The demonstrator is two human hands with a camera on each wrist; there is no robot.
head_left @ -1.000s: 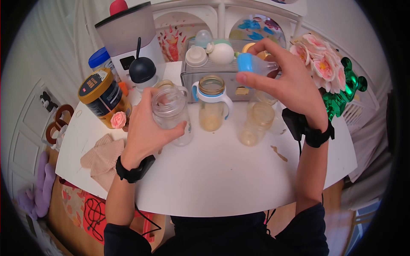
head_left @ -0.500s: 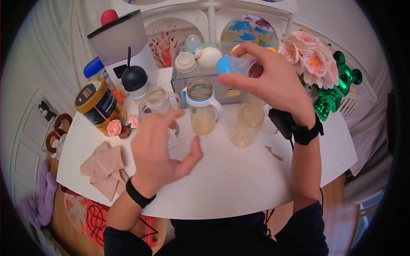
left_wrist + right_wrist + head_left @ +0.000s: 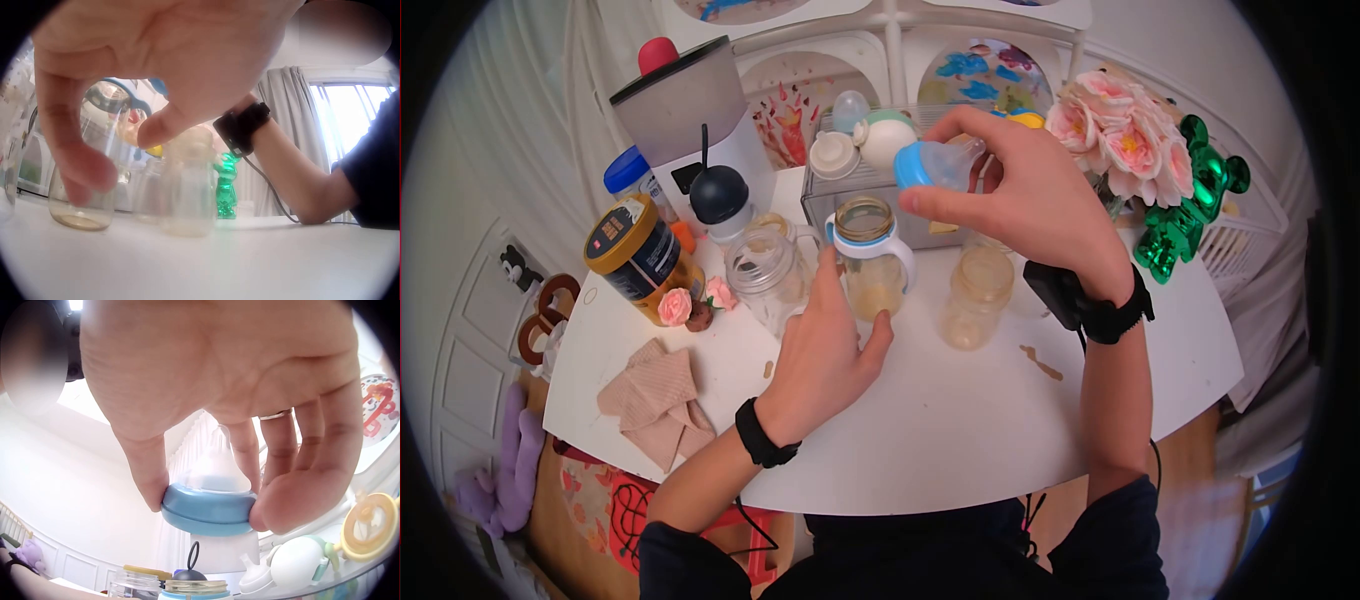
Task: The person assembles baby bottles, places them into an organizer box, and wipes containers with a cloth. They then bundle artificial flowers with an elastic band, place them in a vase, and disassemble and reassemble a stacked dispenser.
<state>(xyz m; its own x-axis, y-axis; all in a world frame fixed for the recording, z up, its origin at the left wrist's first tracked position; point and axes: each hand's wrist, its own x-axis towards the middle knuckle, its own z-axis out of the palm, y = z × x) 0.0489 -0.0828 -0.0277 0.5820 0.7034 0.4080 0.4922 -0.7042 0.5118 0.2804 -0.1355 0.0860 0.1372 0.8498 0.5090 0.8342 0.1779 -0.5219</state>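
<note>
My right hand [image 3: 1040, 205] pinches the blue collar of a clear baby bottle nipple [image 3: 209, 500] between thumb and fingers, holding it above the table. In the right wrist view the nipple points upward. My left hand [image 3: 820, 350] is at the near side of an uncapped baby bottle [image 3: 872, 275] with a white and blue handle ring. Its thumb and fingers are spread apart, and in the left wrist view the fingers [image 3: 94, 169] overlap the bottle's glass. Left of that bottle stands a clear wide-mouthed jar [image 3: 768, 275]; to its right is another open bottle [image 3: 977, 300].
A grey see-through box [image 3: 825, 200] behind the bottles bears several bottle tops. To the left are a gold-lidded tub [image 3: 640, 255], a folded pink cloth [image 3: 655, 395] and a white machine [image 3: 690, 130]. Pink flowers [image 3: 1120, 135] and a shiny green figure [image 3: 1195, 200] stand right.
My left hand has let go of the clear jar and moved right to the bottle with handles. The right hand has shifted slightly left with the blue-collared nipple.
</note>
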